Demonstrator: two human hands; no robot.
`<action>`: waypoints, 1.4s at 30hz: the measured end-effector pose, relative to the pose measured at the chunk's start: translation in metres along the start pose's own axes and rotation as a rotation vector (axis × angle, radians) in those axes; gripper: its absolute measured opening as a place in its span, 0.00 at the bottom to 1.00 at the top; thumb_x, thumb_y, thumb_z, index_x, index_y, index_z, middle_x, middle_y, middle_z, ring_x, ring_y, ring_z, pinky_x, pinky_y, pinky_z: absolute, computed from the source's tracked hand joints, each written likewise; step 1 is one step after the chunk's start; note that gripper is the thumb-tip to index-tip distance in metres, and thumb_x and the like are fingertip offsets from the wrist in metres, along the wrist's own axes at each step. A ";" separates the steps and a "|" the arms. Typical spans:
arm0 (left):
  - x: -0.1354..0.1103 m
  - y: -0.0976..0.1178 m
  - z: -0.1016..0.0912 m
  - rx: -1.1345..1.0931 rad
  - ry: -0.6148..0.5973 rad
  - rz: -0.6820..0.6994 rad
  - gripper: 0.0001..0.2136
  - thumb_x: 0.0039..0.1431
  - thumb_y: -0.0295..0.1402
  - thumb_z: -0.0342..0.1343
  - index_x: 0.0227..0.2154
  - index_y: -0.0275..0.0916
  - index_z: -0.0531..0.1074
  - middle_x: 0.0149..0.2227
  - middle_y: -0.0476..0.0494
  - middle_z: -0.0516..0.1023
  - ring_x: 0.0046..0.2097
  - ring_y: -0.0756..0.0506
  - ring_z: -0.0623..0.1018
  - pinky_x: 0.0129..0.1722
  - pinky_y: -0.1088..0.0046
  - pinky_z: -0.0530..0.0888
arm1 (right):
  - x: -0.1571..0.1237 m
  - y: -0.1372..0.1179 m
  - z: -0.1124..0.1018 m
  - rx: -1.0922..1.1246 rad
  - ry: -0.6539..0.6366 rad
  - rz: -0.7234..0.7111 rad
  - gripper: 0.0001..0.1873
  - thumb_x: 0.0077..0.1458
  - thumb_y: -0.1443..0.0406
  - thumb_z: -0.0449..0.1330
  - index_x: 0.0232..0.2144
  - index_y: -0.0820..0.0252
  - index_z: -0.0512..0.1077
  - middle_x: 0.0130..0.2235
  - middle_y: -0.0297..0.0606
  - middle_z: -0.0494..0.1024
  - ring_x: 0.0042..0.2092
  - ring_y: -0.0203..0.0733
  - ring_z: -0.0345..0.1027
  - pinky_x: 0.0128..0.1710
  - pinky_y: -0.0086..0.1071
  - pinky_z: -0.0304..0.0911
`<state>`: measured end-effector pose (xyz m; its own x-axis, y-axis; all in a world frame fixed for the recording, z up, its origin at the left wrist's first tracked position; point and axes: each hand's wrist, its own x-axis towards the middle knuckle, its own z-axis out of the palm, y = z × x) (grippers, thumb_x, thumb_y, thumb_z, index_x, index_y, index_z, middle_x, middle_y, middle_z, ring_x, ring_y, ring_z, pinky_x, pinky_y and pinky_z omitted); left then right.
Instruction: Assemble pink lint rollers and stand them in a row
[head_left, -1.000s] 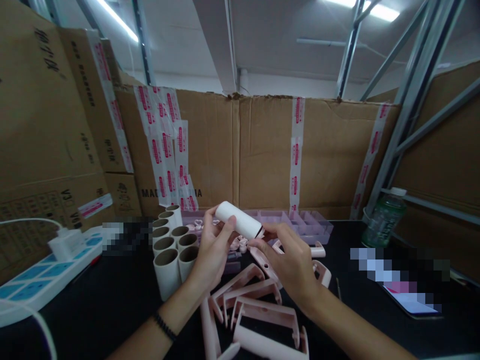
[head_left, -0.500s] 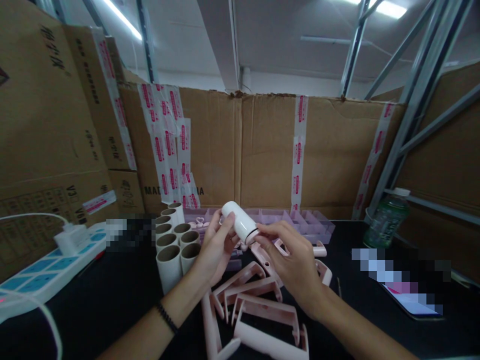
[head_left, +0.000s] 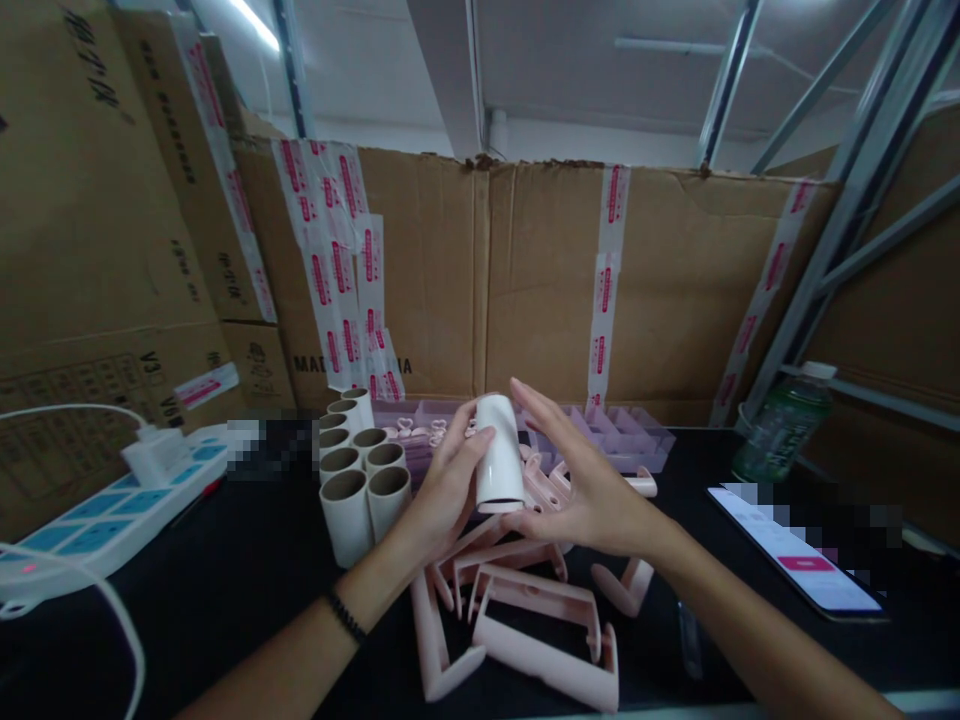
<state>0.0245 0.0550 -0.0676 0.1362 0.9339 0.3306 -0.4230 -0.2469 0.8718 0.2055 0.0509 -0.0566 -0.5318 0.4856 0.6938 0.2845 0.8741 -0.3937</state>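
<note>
My left hand (head_left: pixel 448 480) is closed round a glossy white cylinder (head_left: pixel 499 455), which stands nearly upright and leans slightly. My right hand (head_left: pixel 581 475) is spread open beside it: the fingers point up past its top right, and the thumb lies near its lower rim. Whether that thumb touches the rim I cannot tell. Below both hands lie several pale pink plastic frames (head_left: pixel 544 675) in a loose heap. Close to my left forearm stand white tubes (head_left: pixel 346 525) with open brown tops, grouped together.
A purple compartment tray (head_left: pixel 637 445) with small pink parts sits behind my hands. On the right are a phone (head_left: pixel 795 560) and a green-labelled bottle (head_left: pixel 784 425). A power strip (head_left: pixel 90 530) with a white charger and cable lies left. Cardboard (head_left: pixel 540 270) walls the back.
The white cylinder has turned from a slant to nearly upright. My right hand's fingers have come off its lower end and spread apart; the left hand keeps hold. The view has shifted slightly.
</note>
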 end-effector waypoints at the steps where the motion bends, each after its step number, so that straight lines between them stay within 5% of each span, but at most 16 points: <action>1: -0.001 -0.001 0.001 0.020 0.016 0.009 0.21 0.59 0.38 0.61 0.54 0.44 0.69 0.39 0.48 0.76 0.33 0.50 0.74 0.29 0.79 0.72 | 0.001 0.000 0.001 0.011 -0.009 -0.009 0.57 0.53 0.58 0.70 0.73 0.46 0.40 0.74 0.42 0.46 0.74 0.53 0.40 0.71 0.55 0.45; 8: -0.005 -0.007 0.004 0.100 0.073 -0.002 0.23 0.62 0.42 0.56 0.59 0.45 0.65 0.37 0.49 0.74 0.30 0.51 0.70 0.27 0.78 0.69 | 0.002 0.010 0.013 0.093 0.004 0.036 0.62 0.46 0.50 0.74 0.73 0.45 0.43 0.73 0.44 0.49 0.73 0.55 0.43 0.71 0.57 0.44; 18: -0.006 -0.007 0.007 0.066 0.072 -0.029 0.23 0.61 0.42 0.57 0.59 0.46 0.64 0.43 0.46 0.75 0.29 0.50 0.71 0.24 0.78 0.68 | 0.003 0.007 0.019 0.094 0.048 0.024 0.54 0.52 0.57 0.71 0.72 0.47 0.46 0.71 0.44 0.52 0.72 0.53 0.46 0.71 0.53 0.46; 25: -0.008 -0.008 0.009 0.084 0.092 0.002 0.20 0.61 0.39 0.56 0.56 0.45 0.68 0.45 0.45 0.76 0.33 0.49 0.73 0.30 0.77 0.72 | 0.003 0.008 0.017 -0.025 0.015 -0.003 0.60 0.49 0.54 0.72 0.73 0.48 0.41 0.72 0.45 0.49 0.72 0.55 0.44 0.70 0.55 0.47; 36: -0.011 -0.008 0.011 0.063 0.039 -0.085 0.28 0.61 0.41 0.56 0.64 0.50 0.61 0.50 0.44 0.77 0.38 0.45 0.78 0.29 0.75 0.72 | 0.003 0.006 0.012 -0.190 0.074 -0.019 0.64 0.43 0.56 0.72 0.73 0.50 0.39 0.67 0.47 0.58 0.66 0.57 0.54 0.65 0.55 0.56; 42: -0.010 -0.015 0.009 -0.015 0.030 0.001 0.24 0.64 0.42 0.55 0.63 0.53 0.64 0.62 0.49 0.70 0.55 0.42 0.74 0.54 0.67 0.72 | 0.004 0.003 0.018 -0.359 0.061 0.000 0.65 0.43 0.57 0.72 0.73 0.50 0.38 0.67 0.49 0.57 0.66 0.58 0.52 0.64 0.55 0.57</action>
<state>0.0375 0.0470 -0.0809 0.1094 0.9410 0.3203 -0.4361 -0.2441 0.8661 0.1897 0.0547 -0.0663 -0.4865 0.4757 0.7329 0.5520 0.8175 -0.1642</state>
